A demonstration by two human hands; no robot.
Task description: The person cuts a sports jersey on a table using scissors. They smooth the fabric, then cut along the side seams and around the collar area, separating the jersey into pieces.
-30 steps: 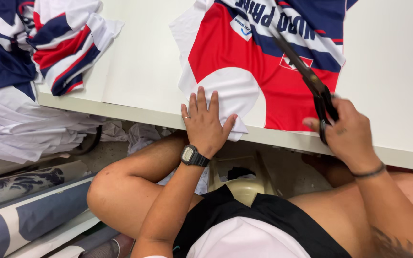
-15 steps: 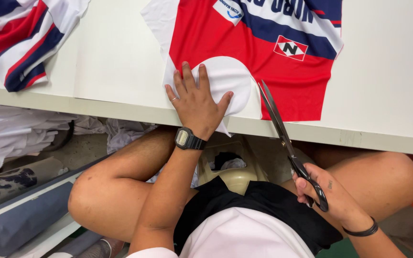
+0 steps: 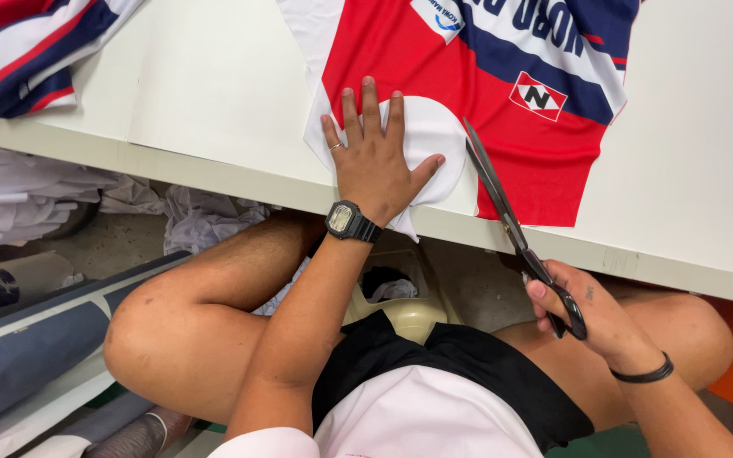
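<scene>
limp, light jersey fabric [image 3: 502, 76] pinned flat on worktop [image 3: 214, 93] under spread left hand [image 3: 375, 161]; right hand [image 3: 591, 318] fingers closed around black scissors [image 3: 511, 220].

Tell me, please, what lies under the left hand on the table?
The left hand lies flat on a white rounded patch of the red, white and blue fabric. The patch's middle is covered by the palm.

The right hand [image 3: 591, 309] has drawn the scissors [image 3: 511, 222] back off the jersey [image 3: 502, 76] to the table's [image 3: 214, 85] near edge, blades now closed.
</scene>
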